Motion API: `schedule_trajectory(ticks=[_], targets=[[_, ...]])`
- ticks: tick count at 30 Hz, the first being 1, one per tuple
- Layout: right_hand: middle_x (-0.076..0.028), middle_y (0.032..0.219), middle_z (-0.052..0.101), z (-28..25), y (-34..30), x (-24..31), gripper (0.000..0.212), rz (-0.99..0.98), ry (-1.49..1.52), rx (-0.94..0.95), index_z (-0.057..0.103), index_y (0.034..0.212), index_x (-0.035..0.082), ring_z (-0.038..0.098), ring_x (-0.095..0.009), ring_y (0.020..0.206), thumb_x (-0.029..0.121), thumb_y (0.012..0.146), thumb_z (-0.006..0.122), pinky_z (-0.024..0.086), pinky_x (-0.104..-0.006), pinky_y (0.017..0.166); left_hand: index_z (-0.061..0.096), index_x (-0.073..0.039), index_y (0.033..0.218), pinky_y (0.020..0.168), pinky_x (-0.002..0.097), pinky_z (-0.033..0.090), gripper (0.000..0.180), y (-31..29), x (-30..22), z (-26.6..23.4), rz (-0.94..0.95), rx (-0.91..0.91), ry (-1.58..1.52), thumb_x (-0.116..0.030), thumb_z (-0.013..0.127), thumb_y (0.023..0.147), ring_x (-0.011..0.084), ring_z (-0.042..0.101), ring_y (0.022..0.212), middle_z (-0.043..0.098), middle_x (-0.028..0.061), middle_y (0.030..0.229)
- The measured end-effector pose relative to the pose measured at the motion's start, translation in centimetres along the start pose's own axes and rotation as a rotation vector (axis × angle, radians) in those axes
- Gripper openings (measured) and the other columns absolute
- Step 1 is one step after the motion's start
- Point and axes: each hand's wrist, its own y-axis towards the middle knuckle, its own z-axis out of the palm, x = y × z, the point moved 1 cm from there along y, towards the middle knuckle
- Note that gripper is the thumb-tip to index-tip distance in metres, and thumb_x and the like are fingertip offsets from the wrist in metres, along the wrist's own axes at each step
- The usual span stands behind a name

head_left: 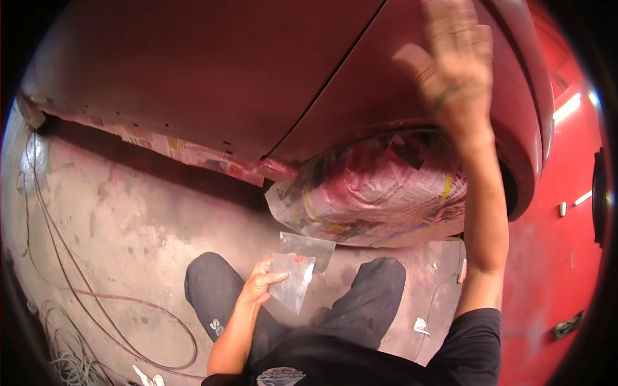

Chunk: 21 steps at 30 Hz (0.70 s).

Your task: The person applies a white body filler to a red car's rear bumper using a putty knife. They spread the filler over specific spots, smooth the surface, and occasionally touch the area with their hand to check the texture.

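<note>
My left hand (261, 281) is closed, thumb on top, on a thin grey translucent sheet (293, 276) with a small red mark on its upper edge. Just beyond it a second grey square (313, 244) shows; whether my hand holds that one too I cannot tell. My right hand (458, 71), blurred by motion, is raised at the dull red car body panel (380, 77), its fingers stretched out and thumb apart. It is over the panel above the wheel; whether the palm touches is hidden. Newspaper (386, 186) with pink overspray covers the wheel below.
More newspaper (187, 151) lines the car's lower edge. A hose (135, 297) loops over the floor on the left, near a coiled cable (71, 354). White scraps (420, 326) lie near my right leg. A red surface (547, 283) stretches along the right.
</note>
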Motion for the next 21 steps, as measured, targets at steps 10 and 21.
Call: schedule_trajectory(ticks=[10,21], targets=[[-0.015,0.172,0.023,4.4,-9.2,12.6,0.086,-0.21,0.144,0.214,0.042,0.157,0.005,0.016,-0.034,0.16,0.054,0.091,0.065,0.006,-0.0619,0.127,0.059,0.009,0.137,0.103,0.0379,0.052,0.058,-1.2,-1.3,1.1,0.043,0.035,-0.02,-0.008,0.075,0.083,0.0239,0.069,0.113,0.071,0.0155,0.127],[-0.011,0.168,0.034,3.7,-10.0,13.6,0.082,-0.407,0.402,0.308,0.046,0.156,0.007,0.025,-0.03,0.158,0.046,0.087,0.069,0.014,-0.0547,0.128,0.06,0.007,0.134,0.093,0.0382,0.058,0.058,-1.0,-1.7,0.5,0.182,-0.04,0.045,-0.013,0.076,0.082,0.0261,0.073,0.102,0.073,0.0173,0.118]])
